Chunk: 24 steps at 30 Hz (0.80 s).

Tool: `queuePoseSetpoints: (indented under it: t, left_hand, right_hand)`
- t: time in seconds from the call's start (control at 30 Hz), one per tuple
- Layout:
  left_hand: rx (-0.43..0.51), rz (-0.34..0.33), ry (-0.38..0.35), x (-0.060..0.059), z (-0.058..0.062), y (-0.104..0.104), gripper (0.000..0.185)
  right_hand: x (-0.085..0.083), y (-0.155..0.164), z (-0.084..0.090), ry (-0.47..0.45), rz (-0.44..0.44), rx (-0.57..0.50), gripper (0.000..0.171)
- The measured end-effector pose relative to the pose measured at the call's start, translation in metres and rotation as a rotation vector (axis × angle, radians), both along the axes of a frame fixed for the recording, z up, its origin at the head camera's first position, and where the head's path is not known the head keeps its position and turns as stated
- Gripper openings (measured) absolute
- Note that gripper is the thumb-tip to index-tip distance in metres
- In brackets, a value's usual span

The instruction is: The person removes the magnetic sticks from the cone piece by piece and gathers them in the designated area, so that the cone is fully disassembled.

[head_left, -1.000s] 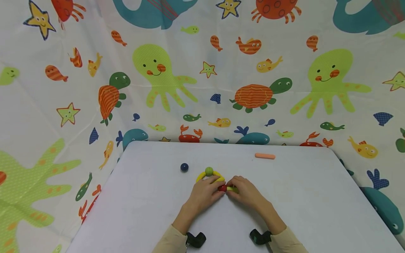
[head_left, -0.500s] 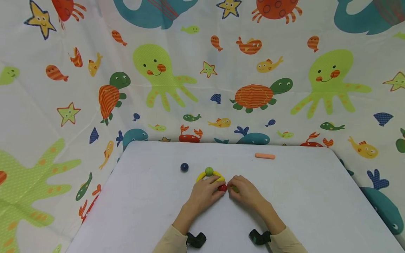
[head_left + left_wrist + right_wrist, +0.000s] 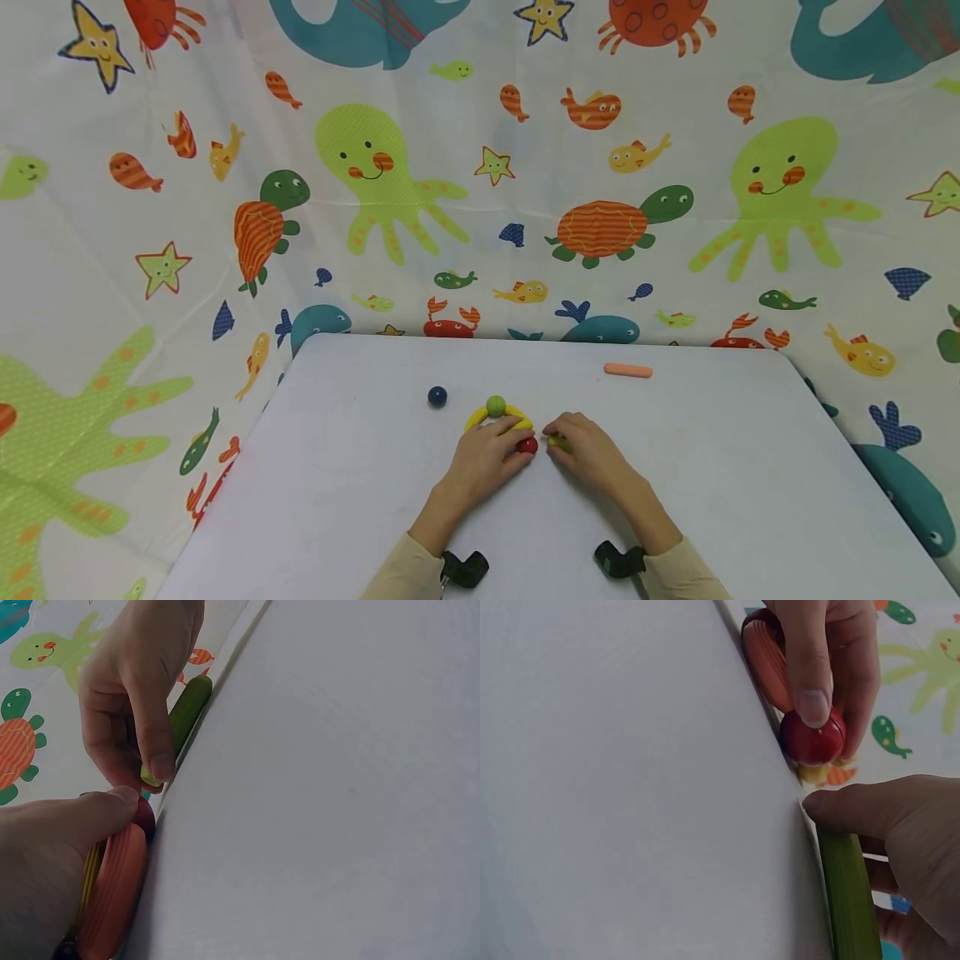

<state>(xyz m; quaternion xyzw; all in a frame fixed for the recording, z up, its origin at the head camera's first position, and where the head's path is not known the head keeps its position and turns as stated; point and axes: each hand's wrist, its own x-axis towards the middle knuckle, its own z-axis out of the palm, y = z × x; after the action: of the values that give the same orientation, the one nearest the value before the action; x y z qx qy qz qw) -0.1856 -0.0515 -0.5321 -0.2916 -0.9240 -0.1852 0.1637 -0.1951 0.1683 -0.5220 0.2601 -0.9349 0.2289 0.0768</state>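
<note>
Nearest the lower edge of the head view, your two cream sleeves (image 3: 420, 575) came up from the bottom, each with a black wrist mount (image 3: 465, 568) beside it. Just beyond, slightly below the middle of the frame, your left hand (image 3: 487, 458) lay on the white worktop (image 3: 337, 467), its grip closed on the red ball (image 3: 528, 445): the right wrist view showed a fingertip pressed on top of that ball with the other fingers curled behind it, and an orange curved piece (image 3: 769, 660) under the same hand. Just right of it, your right hand (image 3: 588, 450) pinched the green stick (image 3: 557, 442) between thumb and fingers, so its grip was closed on that stick; in the left wrist view the stick's pale end sat just beside the red ball, and I could not tell whether they touched. Directly behind your left hand, toward the middle of the frame, a yellow arch (image 3: 480, 414) lay with a green ball (image 3: 496, 406) at its top. Left of that a dark blue ball (image 3: 437, 397) sat alone. Farther back and to the right, an orange stick (image 3: 628, 370) lay near the worktop's far edge. Behind everything, filling the upper frame, hung a sea-animal cloth (image 3: 480, 167).
</note>
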Motion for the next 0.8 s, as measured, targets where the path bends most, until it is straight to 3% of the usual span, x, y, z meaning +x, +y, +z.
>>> queuePoseSetpoints:
  t: [0.33, 0.6, 0.8]
  left_hand:
    - [-0.007, 0.003, -0.047, 0.001, 0.002, 0.0, 0.035]
    - [-0.011, 0.003, -0.048, 0.002, 0.003, -0.001, 0.035]
    - [-0.005, -0.001, -0.036, 0.001, 0.001, -0.001, 0.035]
  right_hand:
    - [-0.004, 0.016, 0.006, -0.108, -0.072, 0.021, 0.03]
    - [-0.01, 0.031, 0.011, -0.227, -0.123, 0.037, 0.022]
    - [-0.012, 0.034, 0.009, -0.254, -0.127, 0.044, 0.018]
